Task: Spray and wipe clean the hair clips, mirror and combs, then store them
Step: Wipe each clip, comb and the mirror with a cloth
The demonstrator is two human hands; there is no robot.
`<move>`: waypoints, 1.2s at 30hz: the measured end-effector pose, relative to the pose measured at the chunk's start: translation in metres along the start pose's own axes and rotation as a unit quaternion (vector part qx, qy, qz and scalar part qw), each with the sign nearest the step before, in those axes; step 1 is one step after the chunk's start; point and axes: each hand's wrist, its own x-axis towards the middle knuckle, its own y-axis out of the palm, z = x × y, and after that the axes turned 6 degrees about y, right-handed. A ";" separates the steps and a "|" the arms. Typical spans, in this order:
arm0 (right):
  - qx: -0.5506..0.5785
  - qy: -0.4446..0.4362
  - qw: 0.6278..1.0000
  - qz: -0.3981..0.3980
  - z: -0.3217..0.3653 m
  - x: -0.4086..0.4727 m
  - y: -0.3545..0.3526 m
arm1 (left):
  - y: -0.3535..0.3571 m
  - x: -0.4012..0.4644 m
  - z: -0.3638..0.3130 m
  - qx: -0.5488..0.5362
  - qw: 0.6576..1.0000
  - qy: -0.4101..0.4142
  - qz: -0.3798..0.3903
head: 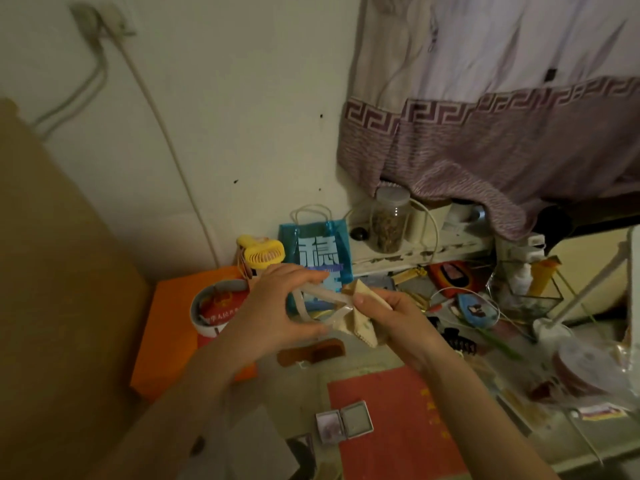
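left hand (277, 303) pinches translucent hair clip (313, 299) mid-frame, right hand (391, 317) grips cloth (360, 323) against it; thin clip could snap or slip under hard rubbing.

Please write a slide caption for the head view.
Left hand holds a translucent hair clip while right hand wipes it with cloth.

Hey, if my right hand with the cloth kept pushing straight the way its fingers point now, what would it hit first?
Your right hand, holding the cream patterned cloth, points left toward your left hand. It would likely first meet the pale translucent hair clip that hand holds, which the cloth seems to touch already.
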 end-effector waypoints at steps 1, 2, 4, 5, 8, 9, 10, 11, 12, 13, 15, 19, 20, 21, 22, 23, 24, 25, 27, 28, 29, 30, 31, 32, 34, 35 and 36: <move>0.005 -0.006 1.000 -0.003 0.003 0.000 0.001 | -0.004 0.002 -0.003 0.002 1.000 0.007 -0.004; 0.011 -0.012 1.000 -0.010 0.006 0.000 0.003 | -0.009 0.005 -0.007 0.004 1.000 0.014 -0.011; 0.021 -0.019 0.999 -0.025 0.009 0.002 0.005 | -0.014 0.008 -0.010 -0.004 1.000 0.019 -0.024; 0.030 -0.026 0.999 -0.032 0.012 0.002 0.007 | -0.015 0.010 -0.011 -0.012 0.999 0.025 -0.037; 0.070 -0.045 0.995 -0.060 0.019 0.000 0.014 | -0.016 0.013 -0.014 -0.082 0.993 -0.009 -0.088; 0.078 -0.049 0.993 -0.073 0.021 -0.001 0.016 | -0.016 0.013 -0.017 -0.124 0.986 -0.038 -0.105; 0.086 -0.055 0.991 -0.085 0.022 -0.001 0.018 | -0.016 0.014 -0.021 -0.168 0.976 -0.072 -0.121; 0.095 -0.063 0.989 -0.097 0.022 -0.001 0.019 | -0.016 0.013 -0.025 -0.212 0.962 -0.107 -0.133; 0.103 -0.071 0.986 -0.106 0.023 -0.001 0.020 | -0.015 0.013 -0.029 -0.256 0.946 -0.136 -0.142; 0.109 -0.078 0.985 -0.112 0.023 0.000 0.021 | -0.015 0.012 -0.034 -0.294 0.932 -0.154 -0.145; 0.109 -0.089 0.984 -0.113 0.025 -0.001 0.024 | -0.012 0.012 -0.040 -0.344 0.914 -0.159 -0.147; 0.099 -0.089 0.986 -0.101 0.027 -0.005 0.028 | -0.010 0.015 -0.042 -0.347 0.914 -0.134 -0.164; 0.095 -0.091 0.986 -0.103 0.028 -0.005 0.029 | -0.011 0.016 -0.042 -0.346 0.913 -0.133 -0.168; 0.090 -0.092 0.986 -0.105 0.029 -0.006 0.029 | -0.013 0.017 -0.043 -0.345 0.913 -0.131 -0.171; 0.087 -0.091 0.986 -0.107 0.030 -0.007 0.029 | -0.015 0.018 -0.044 -0.344 0.914 -0.127 -0.171; 0.084 -0.091 0.987 -0.106 0.032 -0.008 0.030 | -0.016 0.019 -0.045 -0.345 0.915 -0.120 -0.171; 0.083 -0.093 0.987 -0.100 0.033 -0.009 0.030 | -0.017 0.020 -0.045 -0.343 0.916 -0.114 -0.174; 0.086 -0.095 0.988 -0.091 0.035 -0.009 0.030 | -0.018 0.021 -0.046 -0.340 0.917 -0.108 -0.178; 0.093 -0.094 0.988 -0.083 0.037 -0.009 0.031 | -0.019 0.024 -0.046 -0.331 0.917 -0.103 -0.196; 0.096 -0.093 0.987 -0.084 0.038 -0.010 0.032 | -0.018 0.025 -0.046 -0.325 0.917 -0.103 -0.208; 0.096 -0.094 0.987 -0.088 0.039 -0.010 0.033 | -0.019 0.027 -0.046 -0.323 0.916 -0.101 -0.217; 0.092 -0.094 0.987 -0.090 0.040 -0.011 0.033 | -0.019 0.028 -0.046 -0.323 0.915 -0.101 -0.221; 0.084 -0.097 0.988 -0.089 0.041 -0.011 0.033 | -0.020 0.028 -0.047 -0.328 0.913 -0.098 -0.221; 0.074 -0.101 0.989 -0.085 0.043 -0.011 0.033 | -0.022 0.029 -0.047 -0.334 0.911 -0.097 -0.220; 0.063 -0.107 0.989 -0.074 0.048 -0.012 0.031 | -0.026 0.029 -0.047 -0.345 0.909 -0.095 -0.214; 0.066 -0.111 0.989 -0.071 0.051 -0.012 0.030 | -0.028 0.029 -0.046 -0.348 0.909 -0.093 -0.211; 0.070 -0.116 0.988 -0.073 0.055 -0.011 0.028 | -0.031 0.028 -0.046 -0.349 0.909 -0.090 -0.208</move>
